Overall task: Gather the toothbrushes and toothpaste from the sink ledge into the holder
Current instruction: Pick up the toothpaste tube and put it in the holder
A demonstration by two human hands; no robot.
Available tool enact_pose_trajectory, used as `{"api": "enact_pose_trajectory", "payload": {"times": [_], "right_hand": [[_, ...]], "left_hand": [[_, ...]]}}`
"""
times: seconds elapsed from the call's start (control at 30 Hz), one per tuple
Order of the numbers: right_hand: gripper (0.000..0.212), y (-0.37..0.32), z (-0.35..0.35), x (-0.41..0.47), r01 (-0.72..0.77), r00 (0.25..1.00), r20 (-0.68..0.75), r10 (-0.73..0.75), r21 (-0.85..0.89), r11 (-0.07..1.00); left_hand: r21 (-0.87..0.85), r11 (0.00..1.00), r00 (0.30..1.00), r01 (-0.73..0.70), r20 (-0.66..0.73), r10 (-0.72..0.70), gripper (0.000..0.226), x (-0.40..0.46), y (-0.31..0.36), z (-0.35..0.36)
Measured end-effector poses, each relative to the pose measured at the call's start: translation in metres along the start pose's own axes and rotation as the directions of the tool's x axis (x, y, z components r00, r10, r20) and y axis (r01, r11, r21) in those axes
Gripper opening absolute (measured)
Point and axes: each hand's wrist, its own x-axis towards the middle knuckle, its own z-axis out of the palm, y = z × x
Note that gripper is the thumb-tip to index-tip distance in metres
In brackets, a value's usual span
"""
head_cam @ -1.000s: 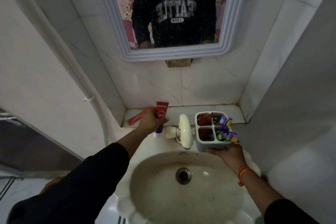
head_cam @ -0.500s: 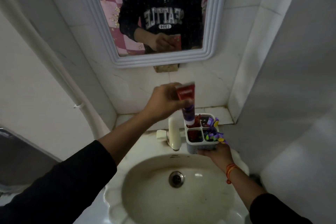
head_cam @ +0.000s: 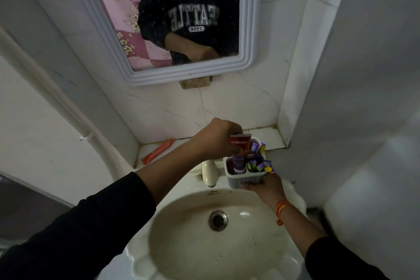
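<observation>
A white holder (head_cam: 246, 178) with several compartments sits at the sink's back right, and my right hand (head_cam: 266, 185) grips its front lower edge. My left hand (head_cam: 216, 138) holds a red toothpaste tube (head_cam: 240, 146) upright by its top, cap end down inside the holder's front-left compartment. Purple, yellow and green toothbrushes (head_cam: 260, 165) stick out of the right compartments. One orange toothbrush (head_cam: 158, 151) lies flat on the tiled ledge (head_cam: 270, 137) at the left.
A cream tap (head_cam: 210, 173) stands just left of the holder, under my left forearm. The basin (head_cam: 218, 241) with its drain lies below. A framed mirror (head_cam: 159, 18) hangs above the ledge; a white pipe (head_cam: 56, 102) runs down the left wall.
My left hand carried the toothpaste from the ledge over to the holder and lowered its cap end into the front-left compartment. My right hand kept its grip on the holder.
</observation>
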Motion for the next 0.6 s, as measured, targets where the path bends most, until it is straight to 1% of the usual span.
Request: {"api": "enact_pose_trajectory", "payload": {"times": [0.07, 0.13, 0.27, 0.33, 0.4, 0.47, 0.53, 0.6], "right_hand": [[0.082, -0.006, 0.0, -0.003, -0.009, 1.0, -0.011, 0.009, -0.039, 0.999], [0.074, -0.005, -0.001, -0.002, 0.006, 1.0, -0.001, -0.006, -0.025, 1.0], [0.077, -0.004, -0.001, 0.0, 0.023, 1.0, -0.004, -0.023, -0.025, 0.999], [0.077, -0.004, -0.001, -0.001, 0.031, 1.0, -0.003, -0.031, -0.031, 0.999], [0.086, -0.003, -0.001, 0.0, 0.04, 0.999, -0.009, -0.041, -0.007, 0.999], [0.095, 0.001, 0.0, 0.002, 0.041, 0.999, 0.008, -0.041, 0.026, 0.999], [0.101, 0.01, 0.0, 0.007, 0.021, 0.999, 0.042, -0.025, 0.086, 0.996], [0.104, 0.018, 0.0, 0.011, 0.004, 0.998, 0.062, -0.013, 0.143, 0.99]], "left_hand": [[0.052, 0.999, 0.998, 0.002, 0.068, -0.005, 0.028, -0.003, -0.001, 0.004], [0.135, 0.991, 0.992, 0.004, 0.126, -0.021, 0.027, -0.003, 0.0, 0.007], [0.288, 0.957, 0.978, 0.015, 0.197, -0.074, 0.023, -0.004, 0.001, 0.014], [0.3, 0.954, 0.974, 0.008, 0.213, -0.076, 0.024, -0.004, -0.001, 0.017], [0.207, 0.977, 0.979, 0.046, 0.184, -0.085, 0.024, -0.003, -0.01, 0.013], [0.047, 0.992, 0.986, 0.114, 0.118, -0.118, 0.023, -0.003, -0.022, 0.003], [-0.106, 0.979, 0.984, 0.176, 0.052, -0.171, 0.019, -0.004, -0.038, -0.005], [-0.181, 0.953, 0.969, 0.242, 0.004, -0.245, 0.017, -0.005, -0.059, -0.005]]}}
